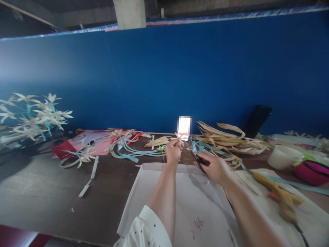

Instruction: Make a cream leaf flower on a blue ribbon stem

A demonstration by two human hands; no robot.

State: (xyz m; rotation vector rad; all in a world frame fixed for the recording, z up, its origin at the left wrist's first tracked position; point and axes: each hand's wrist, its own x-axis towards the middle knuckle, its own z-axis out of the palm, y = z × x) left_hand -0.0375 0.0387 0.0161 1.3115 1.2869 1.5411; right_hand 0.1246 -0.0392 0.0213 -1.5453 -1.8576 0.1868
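Over the far rim of the white box (154, 167), my left hand (173, 151) pinches a husk flower (179, 137); my right hand (214, 168) grips scissors (200, 165). This flower looks unfinished; the flower bunch (41, 116) at left seems done, loose husks (232, 146) remain right.

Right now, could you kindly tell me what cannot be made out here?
In the head view:
- pale petals: lower part, hidden by the left hand
- scissors: part of the handles, covered by the right hand
- bright rectangle: its content, pixelated
- black cord: far end, cut off by bottom edge
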